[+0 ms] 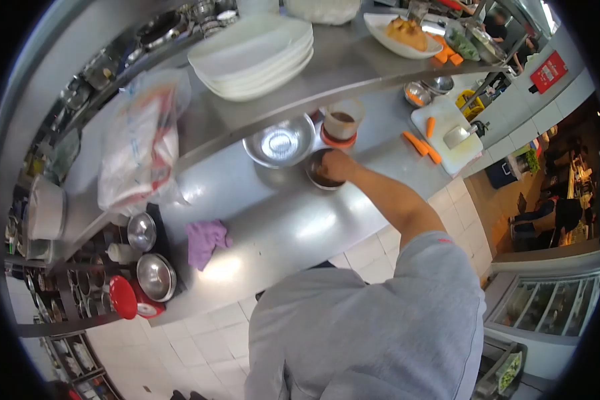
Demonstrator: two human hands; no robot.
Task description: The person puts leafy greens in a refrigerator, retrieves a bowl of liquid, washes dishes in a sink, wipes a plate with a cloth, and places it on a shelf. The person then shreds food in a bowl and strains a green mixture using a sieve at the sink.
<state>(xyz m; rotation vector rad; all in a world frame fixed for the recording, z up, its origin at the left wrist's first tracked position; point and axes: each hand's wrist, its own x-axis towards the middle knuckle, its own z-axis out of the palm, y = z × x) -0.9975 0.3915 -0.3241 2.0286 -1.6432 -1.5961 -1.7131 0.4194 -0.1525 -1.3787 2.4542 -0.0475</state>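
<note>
My right hand (337, 165) reaches down into a small metal bowl (313, 168) with a dark inside. Its fingers look curled together, and what they hold, if anything, is hidden. A wider, shiny metal bowl (279, 143) stands beside the small one. Just behind my hand, a clear container (342, 120) with something brown in it sits on a red base (337, 138). My left hand is out of view; the grey left sleeve hangs low at the bottom of the picture.
Carrots (415, 143) lie around a white cutting board (450, 157) with a broad metal blade on it. A purple cloth (207, 243) rests on the steel counter (267, 247). Stacked white dishes (253, 50) and a plastic bag (140, 143) occupy the overhead shelf.
</note>
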